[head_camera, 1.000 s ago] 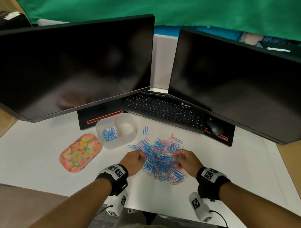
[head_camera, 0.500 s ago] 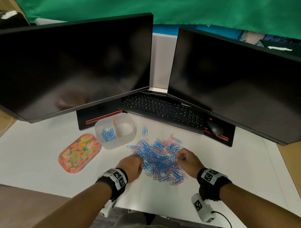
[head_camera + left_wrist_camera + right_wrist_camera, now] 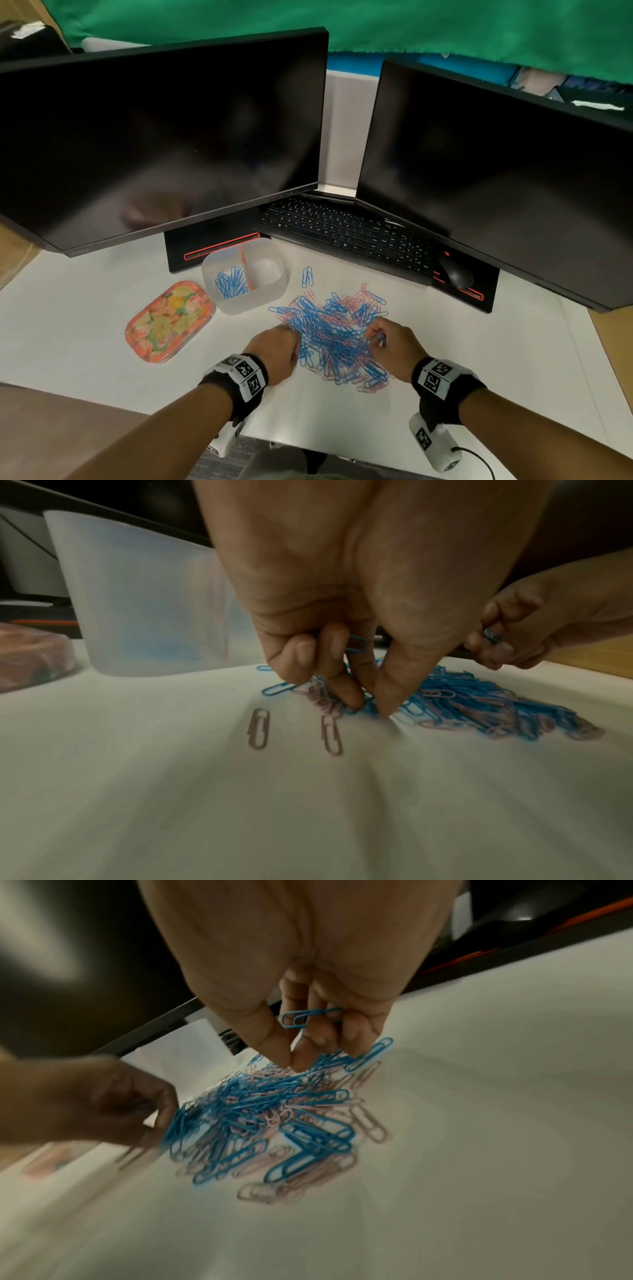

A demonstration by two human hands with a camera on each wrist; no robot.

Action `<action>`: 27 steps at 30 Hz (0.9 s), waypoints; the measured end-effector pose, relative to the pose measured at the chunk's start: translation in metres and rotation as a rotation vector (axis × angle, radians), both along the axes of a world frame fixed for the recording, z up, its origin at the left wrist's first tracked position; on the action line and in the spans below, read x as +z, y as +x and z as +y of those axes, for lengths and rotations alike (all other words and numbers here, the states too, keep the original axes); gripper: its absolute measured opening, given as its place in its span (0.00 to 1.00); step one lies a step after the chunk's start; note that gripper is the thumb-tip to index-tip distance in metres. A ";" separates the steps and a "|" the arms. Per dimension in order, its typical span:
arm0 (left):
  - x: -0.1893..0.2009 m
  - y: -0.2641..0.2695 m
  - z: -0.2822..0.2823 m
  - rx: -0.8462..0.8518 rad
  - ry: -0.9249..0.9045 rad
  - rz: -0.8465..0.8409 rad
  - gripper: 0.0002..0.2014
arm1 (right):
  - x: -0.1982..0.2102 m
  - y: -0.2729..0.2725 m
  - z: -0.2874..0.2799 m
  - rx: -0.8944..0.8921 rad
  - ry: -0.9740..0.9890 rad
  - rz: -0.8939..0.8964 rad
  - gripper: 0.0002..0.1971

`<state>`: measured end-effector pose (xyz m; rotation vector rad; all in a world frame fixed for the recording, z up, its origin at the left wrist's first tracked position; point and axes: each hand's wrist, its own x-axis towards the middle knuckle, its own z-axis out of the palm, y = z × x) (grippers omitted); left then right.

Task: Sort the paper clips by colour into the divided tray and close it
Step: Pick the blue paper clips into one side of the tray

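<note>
1. No words can be read. The black wrist bands have white tags with black square patterns. The keyboard letters are too small to read.
2. The left hand is at the left edge of the pile of paper clips. Its fingers are curled down, with the thumb tip and a finger tip close together, touching clips at the pile's edge. A blue clip is tucked inside the curled fingers.
3. The right hand is at the right edge of the pile. Its thumb and a finger tip are pressed together just above the clips. Its other fingers are curled around another blue clip.
4. The pile is a mix of blue and pink clips, all tangled, lying on the white desk between the two hands. Two pink clips lie alone, just beside the pile, near the left hand.
5. The divided tray is see-through and stands open on the desk, behind and left of the pile. A pink wall splits it in two. The left part has blue clips in it.
6. The lid has a bright fruit picture. It lies flat on the desk, just left of the tray.
7. Two dark screens, the keyboard and a mouse are behind.
</note>
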<state>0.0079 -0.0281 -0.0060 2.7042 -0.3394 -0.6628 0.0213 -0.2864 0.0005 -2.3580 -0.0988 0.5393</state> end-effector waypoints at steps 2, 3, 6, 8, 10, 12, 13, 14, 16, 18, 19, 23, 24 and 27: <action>0.003 0.001 -0.001 0.020 -0.035 0.030 0.05 | 0.001 -0.001 0.003 0.086 -0.025 -0.017 0.10; 0.005 0.002 -0.001 0.027 -0.054 0.041 0.06 | 0.000 -0.001 0.005 0.117 -0.038 -0.027 0.11; 0.010 0.005 -0.004 0.026 -0.083 0.028 0.12 | 0.001 0.000 0.014 0.160 -0.111 -0.056 0.11; 0.012 0.007 -0.005 0.025 -0.084 0.009 0.17 | 0.000 0.001 0.019 0.163 -0.157 -0.071 0.12; 0.014 0.010 -0.005 0.029 -0.088 0.006 0.19 | 0.000 0.002 0.022 0.177 -0.169 -0.068 0.12; 0.017 0.012 -0.004 0.067 -0.129 0.014 0.18 | 0.002 0.004 0.023 0.172 -0.171 -0.058 0.12; 0.019 0.012 -0.003 0.101 -0.164 0.014 0.16 | 0.002 0.006 0.024 0.165 -0.171 -0.053 0.12; 0.021 0.013 -0.003 0.150 -0.201 0.029 0.13 | 0.003 0.008 0.024 0.161 -0.170 -0.049 0.11; 0.023 0.013 -0.001 0.261 -0.289 0.075 0.07 | 0.004 0.010 0.024 0.157 -0.162 -0.038 0.12; 0.023 0.013 0.002 0.349 -0.363 0.140 0.07 | 0.004 0.011 0.024 0.152 -0.150 -0.027 0.12; 0.024 0.014 0.004 0.381 -0.399 0.172 0.08 | 0.003 0.011 0.023 0.148 -0.141 -0.020 0.12; 0.031 0.017 0.006 0.625 -0.709 0.337 0.15 | 0.005 0.012 0.019 0.100 -0.099 0.072 0.12; 0.035 0.017 0.007 0.688 -0.779 0.370 0.14 | 0.005 0.013 0.018 0.087 -0.084 0.097 0.13; 0.047 0.017 0.009 0.784 -0.949 0.435 0.05 | 0.010 0.015 0.018 0.079 -0.055 0.175 0.16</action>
